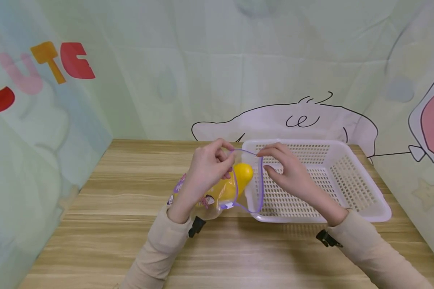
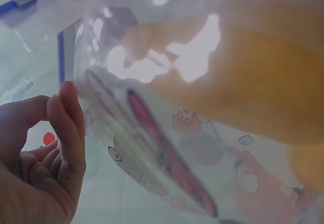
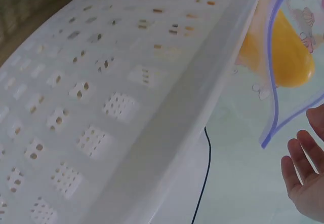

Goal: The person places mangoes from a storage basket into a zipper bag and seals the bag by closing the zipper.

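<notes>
fingertips of the left hand pinch the purple rim of a clear printed zip bag, while the right hand has thumb and forefinger parted at the opposite side of that rim; whether its thumb bears on the plastic, i cannot tell. inside the bag lies a smooth yellow round-ended object, its long axis slanting up and right, the rounded end at the open mouth, below and between the two sets of fingertips. the left hand is nearer to its body; the mouth faces right, over the near-left side of the white plastic basket.
</notes>
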### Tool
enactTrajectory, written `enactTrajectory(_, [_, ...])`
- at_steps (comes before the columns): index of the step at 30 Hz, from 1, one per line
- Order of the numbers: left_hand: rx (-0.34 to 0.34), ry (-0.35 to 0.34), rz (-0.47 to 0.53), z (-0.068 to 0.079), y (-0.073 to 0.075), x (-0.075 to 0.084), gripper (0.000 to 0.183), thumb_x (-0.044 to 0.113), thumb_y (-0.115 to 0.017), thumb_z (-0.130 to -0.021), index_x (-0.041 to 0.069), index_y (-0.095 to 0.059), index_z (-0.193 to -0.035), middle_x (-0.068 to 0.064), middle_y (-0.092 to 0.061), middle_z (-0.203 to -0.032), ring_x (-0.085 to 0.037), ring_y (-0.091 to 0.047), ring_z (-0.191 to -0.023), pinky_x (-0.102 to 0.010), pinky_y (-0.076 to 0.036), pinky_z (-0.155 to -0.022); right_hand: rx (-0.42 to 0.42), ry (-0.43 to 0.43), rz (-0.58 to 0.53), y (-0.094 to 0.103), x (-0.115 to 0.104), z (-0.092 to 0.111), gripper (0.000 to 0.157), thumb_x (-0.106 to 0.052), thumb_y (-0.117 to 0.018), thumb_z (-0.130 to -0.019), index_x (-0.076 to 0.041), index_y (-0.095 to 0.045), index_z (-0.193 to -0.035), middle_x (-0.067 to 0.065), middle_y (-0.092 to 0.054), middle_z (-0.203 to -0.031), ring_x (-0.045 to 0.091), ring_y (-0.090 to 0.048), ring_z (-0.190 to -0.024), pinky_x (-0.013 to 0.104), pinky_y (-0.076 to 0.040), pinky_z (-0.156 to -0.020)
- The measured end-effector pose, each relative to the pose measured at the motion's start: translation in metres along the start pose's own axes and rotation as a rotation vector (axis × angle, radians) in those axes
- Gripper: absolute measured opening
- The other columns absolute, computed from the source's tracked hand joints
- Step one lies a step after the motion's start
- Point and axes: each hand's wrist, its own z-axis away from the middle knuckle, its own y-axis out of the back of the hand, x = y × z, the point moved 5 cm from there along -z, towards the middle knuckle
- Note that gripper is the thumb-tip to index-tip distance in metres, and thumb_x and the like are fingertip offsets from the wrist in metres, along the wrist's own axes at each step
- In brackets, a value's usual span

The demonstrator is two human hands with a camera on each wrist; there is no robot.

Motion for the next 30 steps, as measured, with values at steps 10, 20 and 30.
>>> enactTrajectory(10, [-0.021,-0.012,-0.016,0.004,-0.006,0.0,0.016,0.02,-0.064,-0.092,0.01,-0.064,-0.105,-0.003,-0.064,-0.065,-0.015,-0.062,-0.05,-0.027,-0.053,-0.044,-0.072,0.01,0.129,0.0,0.01,-0.009,0.041,0.007,-0.066,-0.08,-0.007,-0.062,-0.118,0.009,-0.061,-0.122,0.028,-0.055,-0.116,0.045,-0.049,-0.1])
enactTrajectory(20, [-0.015,-0.032,-0.042,0.007,-0.005,0.001,0.021,0.021,-0.064,-0.091,0.007,-0.064,-0.107,-0.002,-0.063,-0.064,-0.011,-0.06,-0.048,-0.025,-0.048,-0.041,-0.138,-0.053,0.136,-0.002,0.022,-0.015,0.037,0.005,-0.063,-0.083,-0.008,-0.063,-0.117,0.009,-0.062,-0.121,0.029,-0.056,-0.115,0.048,-0.051,-0.097])
enactTrajectory(30, [-0.03,-0.053,-0.055,0.013,-0.004,0.002,0.02,0.022,-0.065,-0.091,0.009,-0.065,-0.107,0.0,-0.063,-0.063,-0.011,-0.06,-0.048,-0.021,-0.04,-0.037,-0.175,-0.086,0.149,-0.004,0.025,-0.017,0.034,0.003,-0.063,-0.083,-0.009,-0.064,-0.115,0.007,-0.063,-0.12,0.028,-0.058,-0.115,0.047,-0.051,-0.097])
